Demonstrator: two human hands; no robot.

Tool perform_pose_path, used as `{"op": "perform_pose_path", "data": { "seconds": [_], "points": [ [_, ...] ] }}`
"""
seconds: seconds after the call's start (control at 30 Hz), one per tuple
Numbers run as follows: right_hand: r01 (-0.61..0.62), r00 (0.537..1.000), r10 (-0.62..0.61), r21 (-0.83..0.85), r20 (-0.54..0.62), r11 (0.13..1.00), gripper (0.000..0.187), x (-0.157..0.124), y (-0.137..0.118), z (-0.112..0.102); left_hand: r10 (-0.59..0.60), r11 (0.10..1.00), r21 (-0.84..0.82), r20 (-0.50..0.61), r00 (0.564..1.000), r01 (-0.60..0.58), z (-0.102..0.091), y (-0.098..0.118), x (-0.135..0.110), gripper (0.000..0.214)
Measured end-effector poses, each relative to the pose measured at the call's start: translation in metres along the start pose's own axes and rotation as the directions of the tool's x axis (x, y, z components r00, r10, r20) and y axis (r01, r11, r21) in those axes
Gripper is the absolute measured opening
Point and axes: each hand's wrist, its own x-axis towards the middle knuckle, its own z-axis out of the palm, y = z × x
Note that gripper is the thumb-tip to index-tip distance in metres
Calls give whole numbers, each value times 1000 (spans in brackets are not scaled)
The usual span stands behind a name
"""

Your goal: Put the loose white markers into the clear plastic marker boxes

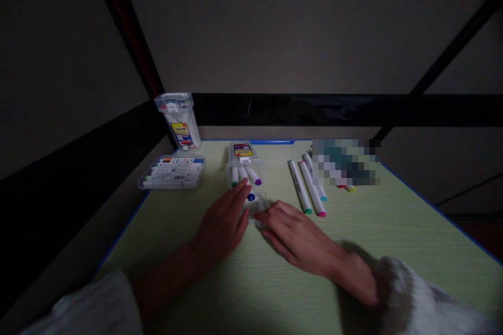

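In the middle of the table lies a clear plastic marker case (257, 154), its flap lid folded down toward me. A few white markers show at its mouth, with green, purple and blue ends. The blue-ended marker (250, 196) sticks out furthest. My left hand (223, 217) is beside it, fingers stretched out over the marker and thumb apart; whether they touch it is hard to see. My right hand (293, 230) has its fingers bent together at the edge of the clear lid (261, 204), and the fingertips are partly hidden.
Several loose white markers (310, 188) lie right of the case. Beyond them is a blurred-out patch (346, 162). At the left are a flat marker box (173, 172) and an upright clear marker case (181, 120). A dark-framed wall (275, 110) stands behind the green table (251, 282).
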Motion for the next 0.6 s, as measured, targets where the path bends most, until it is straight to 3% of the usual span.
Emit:
{"op": "perform_pose_path", "data": {
  "seconds": [0.6],
  "points": [
    [-7,1000,7,-7,12,1000,25,-1,1,1,-18,1000,-13,28,999,19,0,0,0,44]
  ]
}}
